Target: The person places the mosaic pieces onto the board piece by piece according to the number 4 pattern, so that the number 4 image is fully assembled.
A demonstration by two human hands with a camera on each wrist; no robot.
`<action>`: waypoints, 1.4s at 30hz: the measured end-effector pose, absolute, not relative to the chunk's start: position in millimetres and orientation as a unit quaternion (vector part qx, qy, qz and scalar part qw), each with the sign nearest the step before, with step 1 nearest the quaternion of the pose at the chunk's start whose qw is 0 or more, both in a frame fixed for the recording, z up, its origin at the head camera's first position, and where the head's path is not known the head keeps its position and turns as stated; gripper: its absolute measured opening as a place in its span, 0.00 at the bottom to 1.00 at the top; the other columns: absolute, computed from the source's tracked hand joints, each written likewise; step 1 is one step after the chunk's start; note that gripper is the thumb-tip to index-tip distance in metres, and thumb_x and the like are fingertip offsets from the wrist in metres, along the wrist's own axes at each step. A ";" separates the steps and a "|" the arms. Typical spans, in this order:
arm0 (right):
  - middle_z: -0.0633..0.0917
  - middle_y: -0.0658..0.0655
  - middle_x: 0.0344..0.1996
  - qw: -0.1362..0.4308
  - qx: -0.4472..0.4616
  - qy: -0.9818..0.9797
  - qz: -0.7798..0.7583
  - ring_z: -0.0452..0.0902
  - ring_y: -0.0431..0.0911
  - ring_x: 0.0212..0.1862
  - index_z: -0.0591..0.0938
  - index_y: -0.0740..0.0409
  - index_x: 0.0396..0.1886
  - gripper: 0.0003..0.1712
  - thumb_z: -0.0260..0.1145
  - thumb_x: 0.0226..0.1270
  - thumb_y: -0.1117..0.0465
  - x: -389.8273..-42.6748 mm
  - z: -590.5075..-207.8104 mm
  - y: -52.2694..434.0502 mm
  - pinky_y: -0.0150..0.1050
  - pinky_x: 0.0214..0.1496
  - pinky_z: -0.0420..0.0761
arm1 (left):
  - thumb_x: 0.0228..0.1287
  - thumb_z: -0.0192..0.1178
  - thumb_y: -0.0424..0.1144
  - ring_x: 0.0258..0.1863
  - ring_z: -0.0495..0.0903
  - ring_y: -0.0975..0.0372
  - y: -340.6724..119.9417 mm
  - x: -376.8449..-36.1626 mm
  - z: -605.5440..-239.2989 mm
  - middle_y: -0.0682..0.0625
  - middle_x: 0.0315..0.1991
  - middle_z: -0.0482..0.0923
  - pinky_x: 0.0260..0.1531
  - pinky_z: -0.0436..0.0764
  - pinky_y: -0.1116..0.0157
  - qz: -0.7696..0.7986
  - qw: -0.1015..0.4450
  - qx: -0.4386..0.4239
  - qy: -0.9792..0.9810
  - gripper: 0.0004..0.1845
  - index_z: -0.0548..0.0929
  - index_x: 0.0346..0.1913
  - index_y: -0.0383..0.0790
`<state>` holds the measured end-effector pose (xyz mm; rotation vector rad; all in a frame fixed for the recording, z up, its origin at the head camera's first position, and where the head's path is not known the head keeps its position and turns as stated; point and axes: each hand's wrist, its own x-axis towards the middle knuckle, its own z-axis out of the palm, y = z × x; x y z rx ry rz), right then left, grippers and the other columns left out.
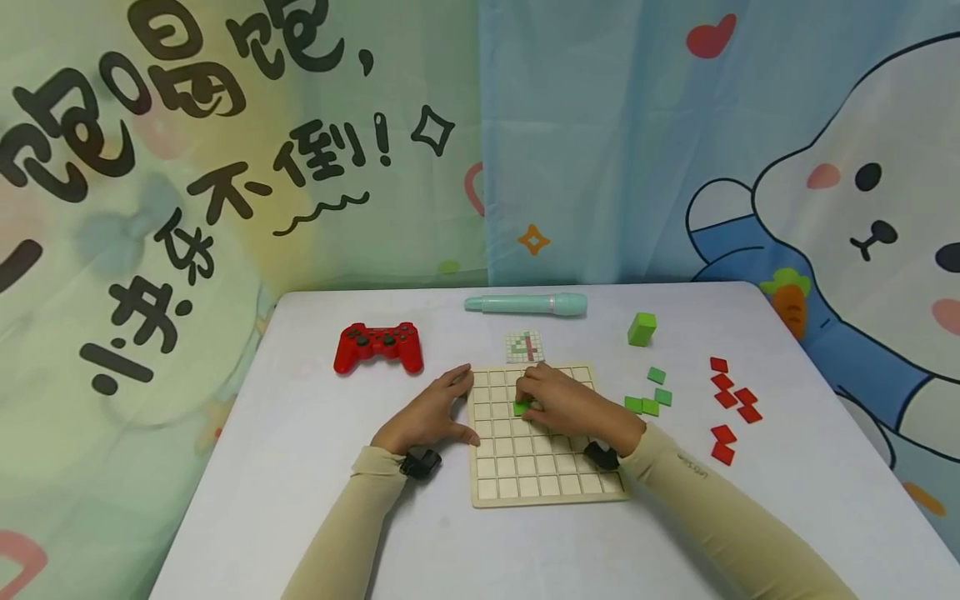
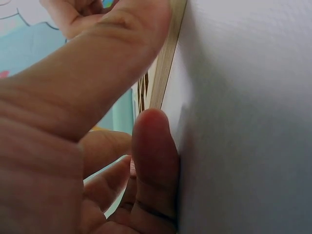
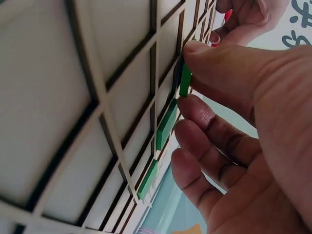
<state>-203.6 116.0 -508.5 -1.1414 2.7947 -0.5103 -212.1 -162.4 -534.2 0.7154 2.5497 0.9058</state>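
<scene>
A wooden grid board (image 1: pixel 517 487) lies on the table. My right hand (image 1: pixel 562 402) is over its upper part and pinches a green square tile (image 3: pixel 185 80) between thumb and forefinger, low over the grid. Two more green tiles (image 3: pixel 167 124) sit on the grid beyond the fingertips in the right wrist view; the hand mostly hides this area from the head view. At the board's left edge rests my left hand (image 1: pixel 435 412), thumb and fingers spread and touching the rim (image 2: pixel 168 58). Just behind the board is a small pattern card (image 1: pixel 524 347) with coloured squares.
Right of the board lie several loose green tiles (image 1: pixel 650 407) and, farther right, several red tiles (image 1: pixel 723 434). A green block (image 1: pixel 642 329) stands at the back right. A red game controller (image 1: pixel 378 347) is at the back left, and a teal tube-shaped object (image 1: pixel 525 304) lies along the back.
</scene>
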 end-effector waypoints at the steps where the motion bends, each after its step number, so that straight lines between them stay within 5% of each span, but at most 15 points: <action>1: 0.84 0.50 0.43 0.040 -0.375 0.911 -0.168 0.76 0.44 0.46 0.85 0.51 0.43 0.07 0.75 0.71 0.57 -204.1 -509.4 115.8 0.42 0.51 0.81 | 0.51 0.85 0.49 0.86 0.55 0.46 -162.0 -212.1 -534.0 0.45 0.88 0.52 0.83 0.65 0.50 0.318 0.171 0.251 0.898 0.61 0.60 0.84 0.37; 17: 0.83 0.52 0.41 0.062 -0.364 0.909 -0.194 0.74 0.41 0.41 0.87 0.54 0.40 0.04 0.74 0.71 0.59 -203.2 -507.2 115.9 0.37 0.44 0.80 | 0.52 0.84 0.49 0.86 0.56 0.45 -156.6 -213.8 -533.8 0.43 0.88 0.51 0.83 0.65 0.49 0.318 0.174 0.258 0.895 0.62 0.59 0.84 0.36; 25: 0.86 0.57 0.51 0.044 -0.350 0.913 -0.203 0.81 0.50 0.52 0.88 0.60 0.58 0.15 0.69 0.77 0.60 -190.6 -499.7 137.7 0.44 0.53 0.86 | 0.51 0.85 0.48 0.86 0.56 0.45 -154.0 -212.1 -532.6 0.44 0.88 0.52 0.83 0.65 0.49 0.315 0.172 0.257 0.897 0.61 0.60 0.84 0.36; 35: 0.85 0.51 0.47 -0.078 -0.202 0.924 -0.315 0.74 0.38 0.39 0.88 0.53 0.57 0.14 0.69 0.76 0.65 -167.9 -494.0 203.7 0.32 0.39 0.79 | 0.51 0.85 0.48 0.86 0.56 0.46 -154.9 -210.5 -531.3 0.44 0.88 0.52 0.82 0.66 0.49 0.315 0.171 0.252 0.899 0.61 0.61 0.83 0.36; 42: 0.87 0.56 0.49 -0.164 -0.108 0.923 -0.330 0.75 0.35 0.44 0.86 0.57 0.57 0.14 0.69 0.75 0.69 -151.4 -515.5 239.2 0.18 0.45 0.76 | 0.52 0.85 0.48 0.86 0.56 0.47 -158.6 -210.6 -533.4 0.45 0.88 0.52 0.82 0.66 0.50 0.310 0.169 0.247 0.902 0.60 0.61 0.84 0.37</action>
